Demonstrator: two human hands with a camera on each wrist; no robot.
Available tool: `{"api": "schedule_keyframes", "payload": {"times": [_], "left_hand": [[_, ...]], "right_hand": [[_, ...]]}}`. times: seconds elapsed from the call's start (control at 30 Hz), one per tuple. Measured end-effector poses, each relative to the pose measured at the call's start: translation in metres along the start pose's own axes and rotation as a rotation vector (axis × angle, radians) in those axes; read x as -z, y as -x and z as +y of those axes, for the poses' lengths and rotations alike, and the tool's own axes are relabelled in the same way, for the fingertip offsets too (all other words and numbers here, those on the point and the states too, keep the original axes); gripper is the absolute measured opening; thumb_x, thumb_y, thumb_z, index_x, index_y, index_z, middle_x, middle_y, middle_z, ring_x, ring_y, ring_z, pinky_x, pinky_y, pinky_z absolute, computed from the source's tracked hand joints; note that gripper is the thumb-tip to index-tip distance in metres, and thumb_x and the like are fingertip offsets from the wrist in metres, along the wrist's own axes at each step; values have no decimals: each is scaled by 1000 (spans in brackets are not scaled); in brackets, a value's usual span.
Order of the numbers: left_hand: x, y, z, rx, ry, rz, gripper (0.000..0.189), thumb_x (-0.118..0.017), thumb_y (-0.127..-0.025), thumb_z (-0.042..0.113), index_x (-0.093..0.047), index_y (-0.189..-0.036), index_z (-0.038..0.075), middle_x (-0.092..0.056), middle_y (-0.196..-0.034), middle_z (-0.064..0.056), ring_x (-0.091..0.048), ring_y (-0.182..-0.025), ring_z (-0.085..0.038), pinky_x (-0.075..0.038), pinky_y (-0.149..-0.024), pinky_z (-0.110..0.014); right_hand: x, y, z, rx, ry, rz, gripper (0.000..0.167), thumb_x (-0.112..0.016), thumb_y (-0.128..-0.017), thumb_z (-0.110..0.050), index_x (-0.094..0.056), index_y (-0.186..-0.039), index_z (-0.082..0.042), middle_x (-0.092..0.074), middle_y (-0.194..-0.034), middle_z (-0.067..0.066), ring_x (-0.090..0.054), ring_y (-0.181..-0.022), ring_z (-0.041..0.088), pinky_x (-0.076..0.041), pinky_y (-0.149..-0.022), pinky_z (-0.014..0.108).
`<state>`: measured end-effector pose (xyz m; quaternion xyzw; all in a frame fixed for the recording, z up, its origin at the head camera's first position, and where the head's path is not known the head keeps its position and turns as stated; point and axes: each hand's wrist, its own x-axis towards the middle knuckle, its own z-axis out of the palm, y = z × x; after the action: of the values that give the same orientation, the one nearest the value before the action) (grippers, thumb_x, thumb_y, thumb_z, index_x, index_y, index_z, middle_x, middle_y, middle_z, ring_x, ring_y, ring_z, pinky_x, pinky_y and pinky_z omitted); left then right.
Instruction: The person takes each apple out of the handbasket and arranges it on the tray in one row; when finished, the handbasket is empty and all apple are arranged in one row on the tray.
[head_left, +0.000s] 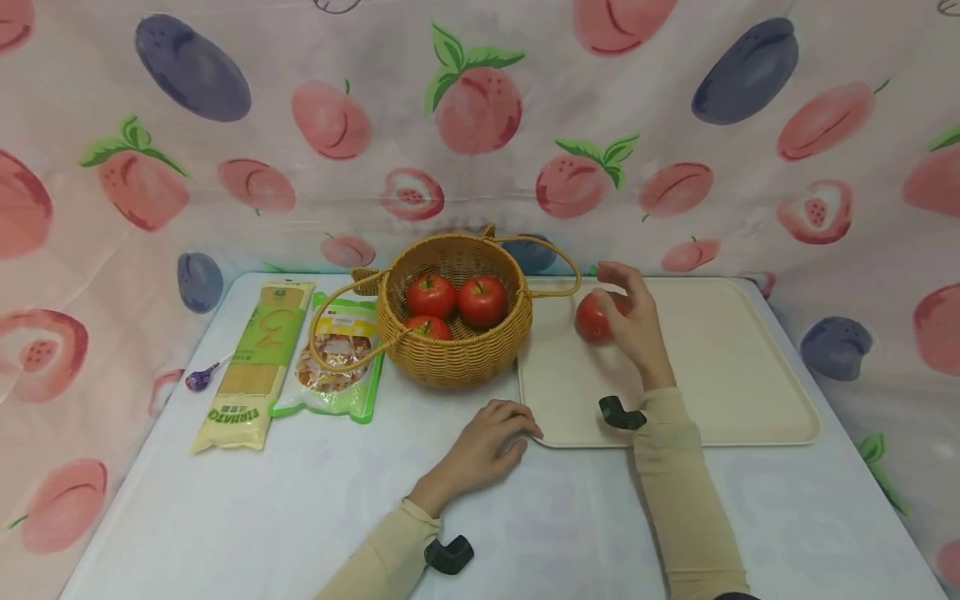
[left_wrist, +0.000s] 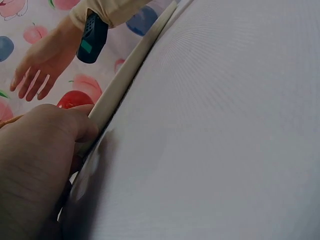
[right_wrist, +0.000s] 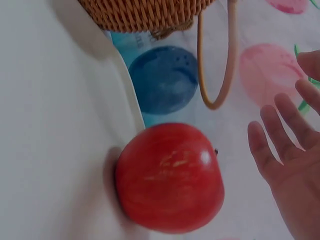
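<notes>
A red apple [head_left: 594,317] sits at the left back part of the beige tray [head_left: 735,358]. Above it hovers my right hand [head_left: 637,325], fingers spread; the right wrist view shows a gap between the hand [right_wrist: 295,150] and the apple [right_wrist: 170,177]. My left hand [head_left: 487,446] lies at the tray's near left corner, its fingertips on the rim. In the left wrist view, a finger of that hand [left_wrist: 40,160] overlaps the tray edge [left_wrist: 125,80]. Left of the tray, a wicker basket [head_left: 450,362] holds three red apples [head_left: 482,302].
Both basket handles [head_left: 558,292] are folded outward, the right one reaching over the tray's corner. Left of the basket lie a green-edged food bag [head_left: 333,367], a pack of noodles [head_left: 251,367] and a lollipop [head_left: 198,380]. A fruit-print curtain [head_left: 480,183] hangs behind the table.
</notes>
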<state>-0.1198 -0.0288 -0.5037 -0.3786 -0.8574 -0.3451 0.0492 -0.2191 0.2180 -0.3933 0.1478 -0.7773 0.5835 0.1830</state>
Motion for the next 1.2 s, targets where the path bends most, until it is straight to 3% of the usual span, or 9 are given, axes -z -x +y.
{"api": "schedule_keyframes", "payload": {"times": [0.17,0.3,0.37,0.43,0.6,0.8,1.03,1.2], "left_hand": [[0,1,-1,-7,-5,1,22,-56,-90,13,-65,-105,27,-56,-116,9,-47,-116,-11,-40,-101,-32],[0,2,-2,7,-4,-8,22,-55,-91,14,-65,-105,28,-56,-116,10,-47,-117,-10,-39,-102,-31],[0,2,-1,17,-2,-12,22,-55,-91,15,-65,-105,28,-56,-116,10,-47,-117,-9,-39,-102,-31],[0,2,-1,24,2,-16,22,-55,-91,15,-65,-106,29,-56,-117,10,-46,-118,-9,-39,-102,-32],[0,1,-1,19,-1,-24,23,-54,-92,16,-63,-107,30,-55,-117,11,-45,-118,-8,-39,-102,-32],[0,0,0,9,3,-24,23,-54,-92,15,-64,-108,30,-55,-118,11,-45,-118,-8,-40,-101,-31],[1,0,1,27,0,-34,23,-54,-92,16,-63,-108,31,-54,-118,12,-45,-119,-8,-39,-102,-31],[2,1,1,29,2,-34,23,-54,-92,16,-63,-107,30,-54,-118,12,-45,-119,-7,-39,-102,-31]], "right_hand": [[-9,-6,-7,24,16,-105,37,-58,-89,1,-50,-125,8,-52,-123,23,-47,-117,40,-45,-99,43],[-17,-12,-14,68,87,-183,34,-60,-89,0,-53,-121,7,-53,-122,23,-52,-114,20,-41,-99,54],[-20,-14,-18,92,126,-216,34,-61,-88,0,-54,-120,6,-54,-121,21,-51,-111,8,-41,-99,53],[-24,-17,-19,117,156,-245,35,-62,-87,0,-55,-121,5,-54,-121,20,-49,-109,5,-45,-96,44],[-31,-26,-2,172,203,-315,36,-63,-88,-2,-57,-123,-3,-53,-126,13,-48,-116,22,-42,-94,31],[-37,-37,-1,212,257,-379,34,-66,-88,-12,-59,-121,-15,-54,-127,3,-46,-123,19,-43,-99,43],[-47,-47,-11,240,269,-474,34,-64,-90,-19,-57,-122,-14,-50,-127,-1,-45,-122,15,-48,-95,43],[-55,-56,-14,324,305,-510,31,-64,-90,-18,-58,-120,-15,-54,-123,0,-47,-119,16,-42,-101,42]]}}
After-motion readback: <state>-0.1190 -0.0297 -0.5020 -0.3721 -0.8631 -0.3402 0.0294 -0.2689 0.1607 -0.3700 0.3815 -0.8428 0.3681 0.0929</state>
